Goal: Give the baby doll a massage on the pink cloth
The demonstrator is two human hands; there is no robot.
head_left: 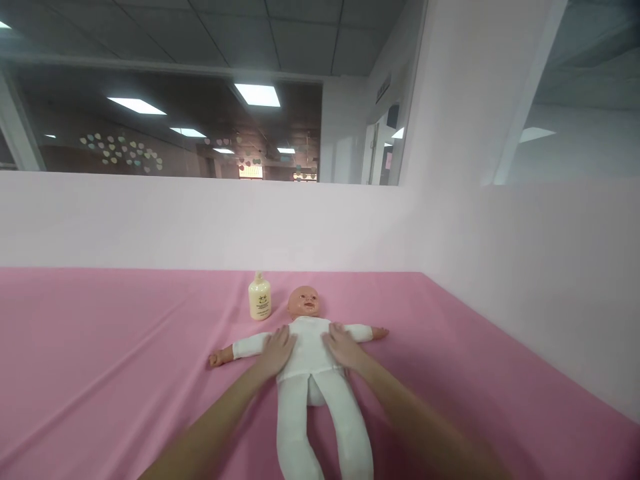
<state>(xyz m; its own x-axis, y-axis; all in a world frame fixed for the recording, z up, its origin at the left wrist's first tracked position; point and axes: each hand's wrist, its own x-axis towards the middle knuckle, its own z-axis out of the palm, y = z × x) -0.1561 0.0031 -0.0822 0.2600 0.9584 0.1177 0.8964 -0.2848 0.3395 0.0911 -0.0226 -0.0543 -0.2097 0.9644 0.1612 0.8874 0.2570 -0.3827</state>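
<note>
A baby doll in a white cloth body lies on its back, with its arms spread wide and its legs toward me. Its bare head is at the far end. My left hand rests flat on the left side of the doll's chest, by the armpit. On the opposite side of the chest lies my right hand, fingers stretched out and pointing up toward the shoulder. Neither hand grips anything. Just left of the doll's head stands a pale yellow pump bottle with dark print on its front.
Pink cloth with some creases covers the surface under the doll. A white wall rises behind it, and another wall runs along the right. Windows above the back wall show ceiling lights and heart-shaped stickers.
</note>
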